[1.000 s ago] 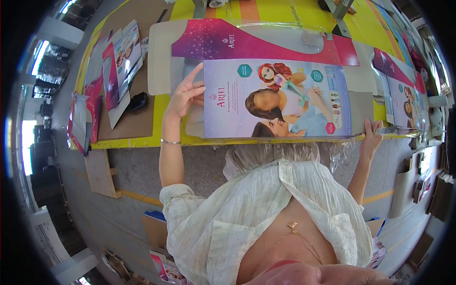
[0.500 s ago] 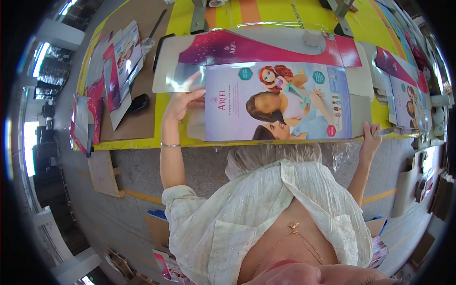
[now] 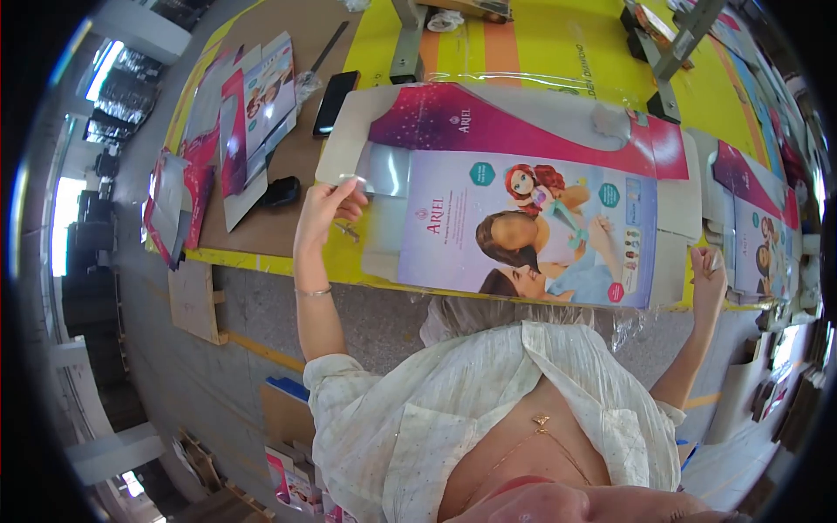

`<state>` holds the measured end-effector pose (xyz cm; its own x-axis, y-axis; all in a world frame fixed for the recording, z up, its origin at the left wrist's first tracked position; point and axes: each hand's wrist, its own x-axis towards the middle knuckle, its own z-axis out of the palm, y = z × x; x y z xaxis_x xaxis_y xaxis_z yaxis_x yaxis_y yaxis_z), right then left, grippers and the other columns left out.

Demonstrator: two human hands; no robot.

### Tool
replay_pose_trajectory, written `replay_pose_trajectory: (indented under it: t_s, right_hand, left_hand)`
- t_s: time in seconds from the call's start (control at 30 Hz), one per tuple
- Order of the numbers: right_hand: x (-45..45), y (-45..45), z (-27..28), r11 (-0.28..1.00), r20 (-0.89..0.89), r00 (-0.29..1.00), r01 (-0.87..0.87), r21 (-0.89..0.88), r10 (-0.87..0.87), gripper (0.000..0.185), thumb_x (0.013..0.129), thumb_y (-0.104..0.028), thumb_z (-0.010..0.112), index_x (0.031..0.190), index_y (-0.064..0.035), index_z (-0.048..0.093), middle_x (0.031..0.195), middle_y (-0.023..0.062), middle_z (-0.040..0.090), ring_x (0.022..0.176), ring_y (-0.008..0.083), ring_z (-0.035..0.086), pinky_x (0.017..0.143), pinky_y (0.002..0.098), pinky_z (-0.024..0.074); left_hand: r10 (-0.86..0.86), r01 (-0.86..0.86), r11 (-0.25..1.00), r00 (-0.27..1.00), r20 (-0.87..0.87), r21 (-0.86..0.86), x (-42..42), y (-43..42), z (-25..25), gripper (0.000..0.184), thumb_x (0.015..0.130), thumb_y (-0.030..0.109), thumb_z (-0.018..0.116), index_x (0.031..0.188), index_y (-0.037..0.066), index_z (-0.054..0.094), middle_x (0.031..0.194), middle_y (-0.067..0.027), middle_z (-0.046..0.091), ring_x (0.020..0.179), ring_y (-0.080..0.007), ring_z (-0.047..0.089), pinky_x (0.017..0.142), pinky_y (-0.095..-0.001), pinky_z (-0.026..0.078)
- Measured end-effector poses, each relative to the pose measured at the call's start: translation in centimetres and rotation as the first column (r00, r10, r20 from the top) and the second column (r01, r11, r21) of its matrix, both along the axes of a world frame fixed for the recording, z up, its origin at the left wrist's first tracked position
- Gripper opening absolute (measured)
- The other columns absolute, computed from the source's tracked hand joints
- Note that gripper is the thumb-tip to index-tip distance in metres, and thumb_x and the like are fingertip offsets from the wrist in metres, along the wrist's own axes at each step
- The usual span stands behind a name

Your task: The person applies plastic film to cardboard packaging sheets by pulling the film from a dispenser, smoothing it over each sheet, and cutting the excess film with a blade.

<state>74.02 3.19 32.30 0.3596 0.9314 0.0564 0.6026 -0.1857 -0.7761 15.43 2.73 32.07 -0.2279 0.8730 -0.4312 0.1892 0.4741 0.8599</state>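
A flat printed carton sheet (image 3: 523,231), with "ARIEL" lettering and a picture of a doll, lies at the table's front edge. It has a pink upper panel, pale side flaps and clear window areas. My left hand (image 3: 338,207) is at its left flap with fingers curled; a small thing shows just below them, too unclear to name. Beyond the sheet's lower right corner, my right hand (image 3: 708,272) is closed, with something small and shiny at its fingers. Whether either hand touches the sheet is not clear.
Left of the sheet are a black phone (image 3: 336,103), a dark object (image 3: 281,192) and cut carton pieces (image 3: 253,131). Metal brackets (image 3: 408,54) stand at the back. Another printed carton (image 3: 758,231) lies right, on the yellow table covering (image 3: 540,57).
The view has shifted, so the table sits lower. My left hand has drawn its fingers off the sheet's clear area and curled them. My right hand has parted from the sheet's lower right corner.
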Motion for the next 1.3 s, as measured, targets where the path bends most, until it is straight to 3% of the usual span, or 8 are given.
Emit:
replay_pose_trajectory:
  t_s: [0.13, 0.17, 0.33, 0.5, 0.63, 0.8, 1.1, 1.3]
  right_hand:
    - [0.3, 0.6, -2.0, 0.995, 0.303, 0.953, -0.001, -0.102, 0.032, 0.028, 0.082, -0.018, 0.061, 0.070, -0.0055, 0.039, 0.071, 0.0019, 0.047, 0.063, 0.0154, 0.042, 0.063, 0.0261, 0.0381]
    - [0.5, 0.1, -2.4, 0.994, 0.312, 0.950, 0.009, -0.113, 0.027, 0.028, 0.082, -0.018, 0.061, 0.070, -0.0055, 0.039, 0.071, 0.0019, 0.047, 0.063, 0.0154, 0.042, 0.063, 0.0261, 0.0381]
    - [1.7, -3.2, -5.1, 0.995, 0.219, 0.976, 0.018, -0.099, 0.004, 0.028, 0.082, -0.018, 0.062, 0.071, -0.0056, 0.039, 0.068, 0.0023, 0.041, 0.062, 0.0150, 0.039, 0.062, 0.0254, 0.0376]
    - [2.2, -3.5, -6.4, 0.997, 0.129, 0.992, 0.016, -0.071, -0.007, 0.029, 0.081, -0.016, 0.063, 0.069, -0.0063, 0.038, 0.068, 0.0011, 0.040, 0.063, 0.0130, 0.039, 0.061, 0.0248, 0.0372]
    - [1.4, -3.3, -6.3, 0.999, -0.010, 1.000, 0.020, -0.034, -0.020, 0.030, 0.082, -0.013, 0.062, 0.068, -0.0077, 0.036, 0.068, -0.0004, 0.039, 0.063, 0.0112, 0.037, 0.061, 0.0235, 0.0363]
    - [0.5, -3.7, -6.8, 0.993, -0.221, 0.975, 0.059, 0.099, -0.036, 0.032, 0.083, -0.009, 0.060, 0.067, -0.0088, 0.033, 0.067, -0.0016, 0.037, 0.063, 0.0096, 0.036, 0.063, 0.0215, 0.0356]
    - [0.0, -3.8, -7.8, 0.955, -0.248, 0.969, 0.079, 0.284, -0.006, 0.033, 0.084, -0.004, 0.057, 0.067, -0.0087, 0.030, 0.069, -0.0009, 0.039, 0.065, 0.0103, 0.038, 0.068, 0.0209, 0.0358]
    - [-0.4, -4.0, -7.2, 0.944, -0.179, 0.983, 0.092, 0.318, -0.036, 0.032, 0.084, -0.003, 0.057, 0.068, -0.0079, 0.030, 0.072, 0.0005, 0.040, 0.068, 0.0120, 0.039, 0.070, 0.0221, 0.0357]
  left_hand:
    - [0.089, -0.162, 0.959, 0.950, 0.299, 0.231, 2.0, -0.8, -1.0, 0.030, 0.089, 0.021, 0.055, 0.108, -0.002, 0.053, 0.084, -0.0108, 0.064, 0.058, -0.0080, 0.055, 0.048, -0.0174, 0.042]
    - [0.084, -0.156, 0.963, 0.948, 0.307, 0.219, 2.3, -1.0, -1.5, 0.030, 0.089, 0.021, 0.055, 0.108, -0.002, 0.053, 0.084, -0.0108, 0.064, 0.058, -0.0080, 0.055, 0.048, -0.0174, 0.042]
    - [-0.006, -0.052, 0.893, 0.992, 0.127, 0.447, 4.7, -1.2, -3.0, 0.029, 0.091, 0.019, 0.051, 0.113, 0.000, 0.051, 0.089, -0.0123, 0.066, 0.067, -0.0110, 0.061, 0.052, -0.0175, 0.046]
    - [0.099, 0.037, 0.819, 0.974, -0.205, 0.572, 6.0, -0.2, -1.5, 0.030, 0.093, 0.019, 0.047, 0.118, 0.002, 0.048, 0.095, -0.0144, 0.065, 0.075, -0.0160, 0.064, 0.058, -0.0205, 0.052]
    - [0.122, -0.115, 0.786, 0.992, 0.029, 0.607, 7.9, -0.2, 1.3, 0.032, 0.094, 0.020, 0.044, 0.120, 0.001, 0.044, 0.098, -0.0164, 0.064, 0.076, -0.0196, 0.064, 0.062, -0.0247, 0.055]
    - [0.048, -0.044, 0.702, 0.999, 0.015, 0.711, 8.1, -0.6, 2.8, 0.034, 0.095, 0.022, 0.043, 0.122, 0.001, 0.043, 0.100, -0.0172, 0.063, 0.076, -0.0199, 0.064, 0.060, -0.0247, 0.055]
    - [0.078, -0.173, 0.795, 0.980, 0.185, 0.581, 6.7, 0.1, -2.4, 0.033, 0.095, 0.020, 0.042, 0.122, 0.001, 0.041, 0.101, -0.0180, 0.062, 0.076, -0.0208, 0.064, 0.058, -0.0246, 0.055]
    - [0.067, -0.197, 0.803, 0.968, 0.244, 0.562, 6.8, 0.0, -1.7, 0.033, 0.095, 0.020, 0.043, 0.122, 0.001, 0.041, 0.102, -0.0177, 0.062, 0.076, -0.0211, 0.064, 0.057, -0.0241, 0.055]
